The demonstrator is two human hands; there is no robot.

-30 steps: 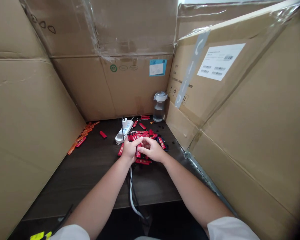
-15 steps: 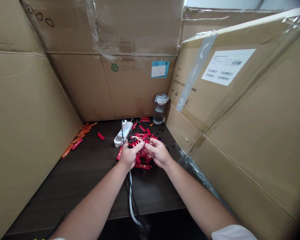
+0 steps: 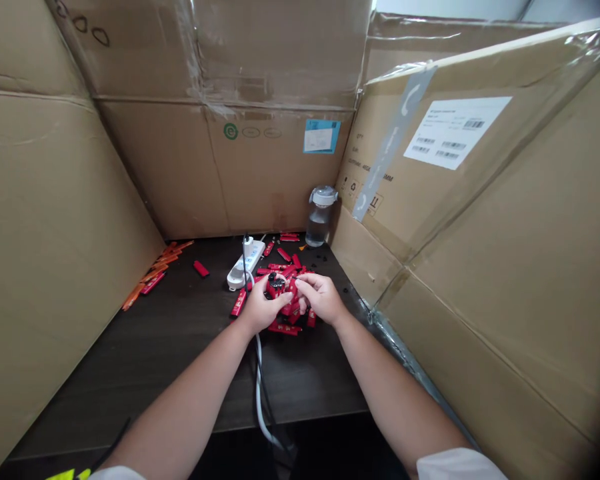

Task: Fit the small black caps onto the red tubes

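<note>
My left hand [image 3: 261, 308] is curled around a cluster of red pieces with black parts [image 3: 275, 283]; its thumb points toward my right hand. My right hand [image 3: 323, 297] is closed beside it, thumb and fingers pinched at a flat red piece [image 3: 293, 288] between the two hands. Exactly what sits in that pinch is partly hidden by the fingers. Under and around both hands lies a loose pile of red strips [image 3: 285, 329] with pale print. One printed red strip [image 3: 239, 303] rests just left of my left hand.
A white power strip [image 3: 237, 277] with plugged-in cables stands behind my left hand. Its white cable [image 3: 260, 393] runs over the table's front edge. A water bottle [image 3: 319, 217] is at the back right. Orange strips [image 3: 150, 275] lie at left. Cardboard walls [image 3: 275, 180] enclose the dark table [image 3: 180, 360].
My hands have parted slightly at the fingertips, and the red and black cluster in my left hand shows more clearly. My right hand has tilted a little. The view has shifted slightly.
</note>
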